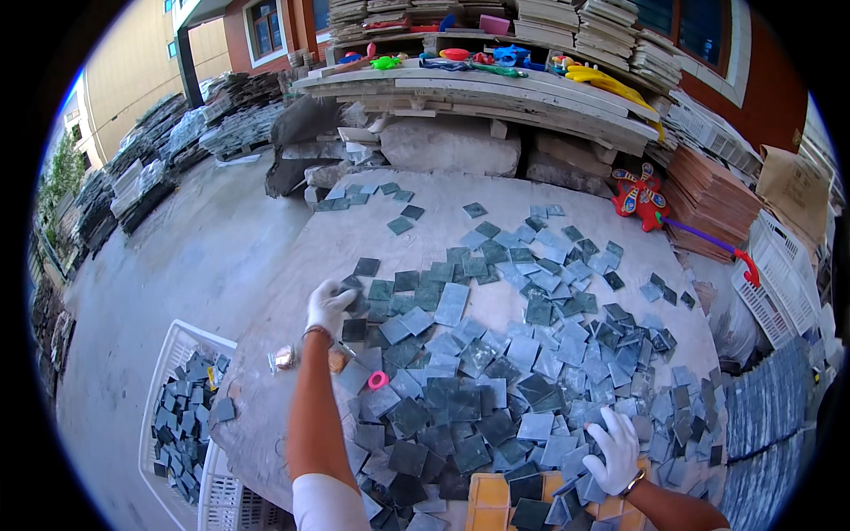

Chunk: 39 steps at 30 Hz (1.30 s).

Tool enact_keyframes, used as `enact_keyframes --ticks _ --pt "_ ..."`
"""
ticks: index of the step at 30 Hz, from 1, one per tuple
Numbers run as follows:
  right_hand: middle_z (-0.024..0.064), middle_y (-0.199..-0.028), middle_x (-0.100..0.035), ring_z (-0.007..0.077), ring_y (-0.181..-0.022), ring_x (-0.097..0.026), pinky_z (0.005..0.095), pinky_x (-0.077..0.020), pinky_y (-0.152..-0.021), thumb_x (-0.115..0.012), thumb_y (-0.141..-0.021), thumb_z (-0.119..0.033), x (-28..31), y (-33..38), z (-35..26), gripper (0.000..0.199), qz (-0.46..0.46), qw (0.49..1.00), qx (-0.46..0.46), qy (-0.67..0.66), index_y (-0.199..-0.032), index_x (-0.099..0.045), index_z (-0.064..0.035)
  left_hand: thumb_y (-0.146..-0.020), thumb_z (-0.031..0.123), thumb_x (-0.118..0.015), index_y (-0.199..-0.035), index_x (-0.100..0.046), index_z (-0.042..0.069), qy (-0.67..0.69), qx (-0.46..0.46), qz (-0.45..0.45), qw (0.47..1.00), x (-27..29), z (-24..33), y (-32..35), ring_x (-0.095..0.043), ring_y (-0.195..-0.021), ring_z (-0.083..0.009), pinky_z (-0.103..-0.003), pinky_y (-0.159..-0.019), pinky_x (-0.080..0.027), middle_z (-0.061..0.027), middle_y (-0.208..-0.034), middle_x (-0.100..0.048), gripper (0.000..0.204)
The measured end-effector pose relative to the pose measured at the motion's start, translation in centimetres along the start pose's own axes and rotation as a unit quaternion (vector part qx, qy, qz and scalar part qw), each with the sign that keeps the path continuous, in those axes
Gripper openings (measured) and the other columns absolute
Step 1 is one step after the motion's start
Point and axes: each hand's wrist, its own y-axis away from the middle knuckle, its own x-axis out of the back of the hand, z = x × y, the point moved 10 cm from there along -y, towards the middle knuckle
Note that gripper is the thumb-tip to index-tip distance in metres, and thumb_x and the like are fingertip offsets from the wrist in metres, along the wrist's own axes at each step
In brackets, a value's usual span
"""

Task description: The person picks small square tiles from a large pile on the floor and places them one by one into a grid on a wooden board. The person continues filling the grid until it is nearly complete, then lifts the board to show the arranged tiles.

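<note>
My left hand (pixel 328 306), in a white glove, reaches over the left side of the table. Its fingers are pinched at a small dark square stone tile (pixel 358 303). More square tiles, grey-blue and dark green, lie loose and overlapping across the table. At the lower right, my right hand (pixel 613 453), gloved too, is held over the pile with its fingers spread and no tile seen in them. Just left of it, a yellow mould-like tray (pixel 489 497) shows under several tiles. Part of the tray is hidden beneath them.
A pink ring (pixel 378 380) and a small clear packet (pixel 283 357) lie by my left forearm. Left of the table stands a white crate (pixel 173 354) of tiles. Stacked boards (pixel 496 97) with toys rise behind; brown slabs (pixel 708 199) and a red toy (pixel 639 196) border the right.
</note>
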Motion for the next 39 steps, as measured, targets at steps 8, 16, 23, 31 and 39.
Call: enact_keyframes --ticks 8,16,23,31,39 --pt "0.0271 -0.123 -0.049 0.0436 -0.110 -0.050 0.0530 -0.0356 -0.096 -0.063 -0.077 -0.039 -0.1 -0.5 -0.1 0.049 -0.007 1.000 -0.007 0.002 -0.115 -0.059 -0.0081 -0.072 0.037 -0.076 -0.121 -0.054 0.013 -0.495 0.018 -0.049 0.868 -8.0 0.1 -2.2 -0.057 -0.108 -0.0366 -0.044 -0.085 -0.049 -0.0161 -0.122 -0.058 0.059" --pt "0.0268 -0.124 -0.048 0.0432 -0.110 -0.049 0.0527 -0.0356 -0.096 -0.063 -0.077 -0.039 -0.3 -0.2 0.3 0.049 -0.012 1.000 -0.016 -0.004 -0.116 -0.058 -0.0097 -0.063 0.014 -0.077 -0.093 -0.064 0.005 -0.361 -0.084 -0.007 0.929 -8.2 2.1 -2.8 -0.066 -0.077 -0.0295 -0.038 -0.074 -0.054 -0.0147 -0.081 -0.067 0.034" --pt "0.0255 -0.125 -0.047 0.0427 -0.111 -0.049 0.0522 -0.0356 -0.097 -0.063 -0.077 -0.040 0.0 -0.4 0.1 0.049 -0.013 1.000 -0.018 -0.004 -0.116 -0.058 -0.0111 -0.066 0.022 -0.074 -0.084 -0.071 0.006 -0.272 -0.118 -0.175 0.939 -15.1 4.7 -2.4 -0.066 -0.073 -0.0236 -0.034 -0.072 -0.053 -0.0108 -0.081 -0.068 0.024" --pt "0.0250 -0.126 -0.048 0.0425 -0.112 -0.050 0.0522 -0.0355 -0.098 -0.065 -0.076 -0.039 0.2 -0.3 0.5 0.049 -0.009 1.000 -0.025 -0.001 -0.116 -0.058 -0.0115 -0.055 0.055 -0.081 -0.120 -0.056 0.009 -0.563 0.086 -0.111 0.815 -14.5 2.5 -0.7 -0.057 -0.111 -0.0346 -0.042 -0.091 -0.049 -0.0150 -0.125 -0.056 0.082" --pt "0.0244 -0.126 -0.048 0.0418 -0.113 -0.050 0.0518 -0.0355 -0.098 -0.065 -0.076 -0.039 0.2 -0.3 0.5 0.048 -0.004 1.000 -0.022 -0.004 -0.116 -0.059 -0.0116 -0.056 0.041 -0.082 -0.108 -0.059 0.006 -0.464 -0.033 -0.113 0.878 -14.9 1.8 -1.4 -0.062 -0.099 -0.0340 -0.042 -0.085 -0.050 -0.0178 -0.107 -0.064 0.067"
